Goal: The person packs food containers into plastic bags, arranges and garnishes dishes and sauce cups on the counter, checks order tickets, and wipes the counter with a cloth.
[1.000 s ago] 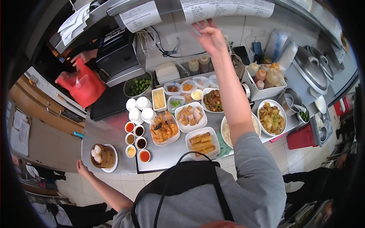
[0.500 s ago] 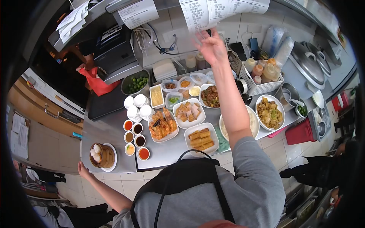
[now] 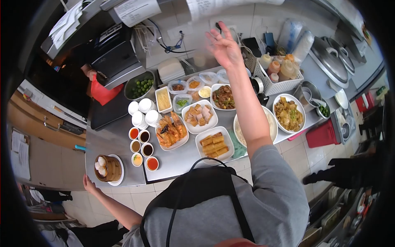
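Spanning the view, the steel counter (image 3: 105, 138) bears dishes of food, pale cup stacks and small sauces. Above its far side, at the top edge of the view, a row of printed slips (image 3: 234, 4) hangs, partly cut off and blurred. Just below this paper the person's right hand (image 3: 227, 51) is raised, its fingers spread and loosely bent, gripping nothing; the fingertips point up toward the slips' lower edge and look close to it but apart from it. Below the raised forearm and to its left, the fried rolls (image 3: 214, 145) lie in a white dish, well apart from either hand. At the counter's near left corner, a bamboo steamer (image 3: 115, 169) with pale dumplings stands on a white plate. Beside that corner, near the steamer, is the left hand (image 3: 89, 184); how far its fingers curl, or whether they touch the counter edge, I cannot tell. Smallest, the red-sauce cup (image 3: 152, 164) sits beside other sauce cups.
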Demonstrator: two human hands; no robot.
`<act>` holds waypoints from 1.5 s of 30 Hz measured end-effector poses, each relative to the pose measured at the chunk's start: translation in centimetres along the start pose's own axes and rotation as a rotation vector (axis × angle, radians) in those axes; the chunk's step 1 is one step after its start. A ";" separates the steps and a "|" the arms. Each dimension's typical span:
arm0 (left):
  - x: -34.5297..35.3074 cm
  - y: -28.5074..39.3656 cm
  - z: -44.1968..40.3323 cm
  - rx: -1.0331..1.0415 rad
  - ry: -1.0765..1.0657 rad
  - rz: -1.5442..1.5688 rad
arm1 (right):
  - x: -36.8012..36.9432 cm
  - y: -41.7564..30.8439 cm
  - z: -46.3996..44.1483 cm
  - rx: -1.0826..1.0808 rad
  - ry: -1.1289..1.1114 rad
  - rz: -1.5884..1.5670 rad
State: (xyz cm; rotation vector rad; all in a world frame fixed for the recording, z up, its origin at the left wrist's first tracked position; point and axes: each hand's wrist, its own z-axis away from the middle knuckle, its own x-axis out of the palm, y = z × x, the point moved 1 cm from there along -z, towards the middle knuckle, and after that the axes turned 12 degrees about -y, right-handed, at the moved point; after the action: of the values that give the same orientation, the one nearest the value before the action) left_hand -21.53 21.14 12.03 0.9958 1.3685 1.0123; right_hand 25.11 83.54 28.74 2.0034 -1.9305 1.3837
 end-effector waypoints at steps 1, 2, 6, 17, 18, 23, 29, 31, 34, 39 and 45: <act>-0.1 -0.1 0.0 0.004 -0.007 0.004 | 0.0 0.0 0.6 0.015 0.067 0.037; -0.1 -0.1 -0.1 0.007 -0.016 0.008 | -0.8 -0.2 1.4 0.010 0.089 0.045; -0.4 -1.1 -1.4 -0.018 -0.006 0.004 | -7.0 -0.8 5.5 0.301 0.263 0.829; -4.7 -1.0 2.1 -0.023 0.059 -0.162 | -25.3 -13.1 20.5 0.448 0.699 1.193; -4.7 -1.7 2.0 -0.030 0.065 -0.213 | -22.2 -12.4 20.0 0.455 0.734 1.225; -2.1 -3.5 2.7 -0.236 -0.028 -0.326 | -23.1 -10.2 19.5 0.440 0.716 1.153; 3.1 -2.0 2.4 -0.388 -0.220 -0.404 | -22.2 -6.6 18.0 0.515 0.526 1.246; 2.8 -4.5 -0.9 -0.369 -0.204 -0.407 | -20.7 -6.1 17.9 0.529 0.527 1.279; 1.2 -3.0 -2.7 -0.368 -0.218 -0.282 | -20.0 -6.4 18.5 0.455 0.474 1.346; -1.4 3.0 -2.1 -0.272 -0.235 -0.181 | -21.8 -7.4 21.1 0.496 0.567 1.287; 0.5 -3.1 -1.8 -0.066 -0.343 -0.286 | -19.6 -6.9 22.6 0.515 0.579 1.365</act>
State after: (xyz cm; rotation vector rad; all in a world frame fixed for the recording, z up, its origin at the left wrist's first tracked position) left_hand -23.41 20.69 8.99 0.8498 1.1439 0.6354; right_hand 46.48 87.50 7.14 -0.1421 -2.7403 2.3997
